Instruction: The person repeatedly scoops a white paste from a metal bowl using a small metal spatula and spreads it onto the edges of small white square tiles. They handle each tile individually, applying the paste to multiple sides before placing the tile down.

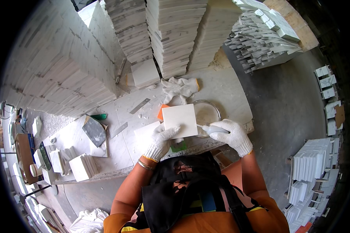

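Observation:
My left hand [159, 140], in a white knit glove, grips a square white tile [179, 118] by its lower left corner, thumb on top of the face. My right hand [233, 136], gloved the same way, is closed around a hand tool with a grey rounded body [214, 130]. Its thin pale tip points at the tile's right edge; I cannot tell whether they touch. Partly under the tile and tool is a round, clear-rimmed dish [218, 110]. An orange piece [162, 112] and a green piece [179, 146] show beside the tile.
Spare white gloves [181, 88] and a metal ruler [140, 105] lie on the dusty worktop [233, 91]. Tall tile stacks [66, 62] stand along the back. A dark grey slab [94, 131] and a small tile stack [83, 167] are at left. More tiles [309, 159] stand at right.

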Demonstrator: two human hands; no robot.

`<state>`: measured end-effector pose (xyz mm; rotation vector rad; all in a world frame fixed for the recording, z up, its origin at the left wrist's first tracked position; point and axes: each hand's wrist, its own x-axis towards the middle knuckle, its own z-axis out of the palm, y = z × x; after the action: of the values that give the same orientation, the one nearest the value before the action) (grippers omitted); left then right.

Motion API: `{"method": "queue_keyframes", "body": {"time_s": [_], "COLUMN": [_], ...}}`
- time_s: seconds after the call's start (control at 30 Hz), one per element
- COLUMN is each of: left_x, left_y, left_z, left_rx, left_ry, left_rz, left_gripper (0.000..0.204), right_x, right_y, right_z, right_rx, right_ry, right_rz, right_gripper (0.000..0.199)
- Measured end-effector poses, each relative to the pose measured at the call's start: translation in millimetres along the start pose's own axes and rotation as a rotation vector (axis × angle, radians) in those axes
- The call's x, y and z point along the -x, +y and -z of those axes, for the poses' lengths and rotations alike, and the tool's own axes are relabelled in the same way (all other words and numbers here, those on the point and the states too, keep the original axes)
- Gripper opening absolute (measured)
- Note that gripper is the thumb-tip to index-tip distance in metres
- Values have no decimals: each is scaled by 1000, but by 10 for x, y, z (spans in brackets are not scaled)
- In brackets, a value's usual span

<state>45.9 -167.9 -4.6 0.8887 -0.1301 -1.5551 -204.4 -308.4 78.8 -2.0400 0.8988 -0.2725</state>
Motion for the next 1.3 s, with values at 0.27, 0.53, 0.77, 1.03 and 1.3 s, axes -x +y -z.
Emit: {"method": "queue_keyframes", "body": {"time_s": [0.27,0.53,0.77,1.03,1.3], "left_x": [6,27,16,-6,25], "left_y": [3,25,9,5,38], "left_z": [-11,-53,-13,-43,-136], "left_rx": [11,4,-1,-26,-64], "left_ry": [5,29,6,10,69], "left_rz": [7,16,10,4,2], "left_gripper": [33,33,34,39,40], "right_x": [-8,-12,-14,-196,-640], "right_y": [5,30,48,390,952], "right_z": [5,4,49,264,298], "right_rx": [-4,-4,-259,-288,-204], "right_ry": [-11,-1,-34,283,448], "right_rz": [-10,16,-151,-179,-188], "right_gripper": [38,37,38,51,39]}}
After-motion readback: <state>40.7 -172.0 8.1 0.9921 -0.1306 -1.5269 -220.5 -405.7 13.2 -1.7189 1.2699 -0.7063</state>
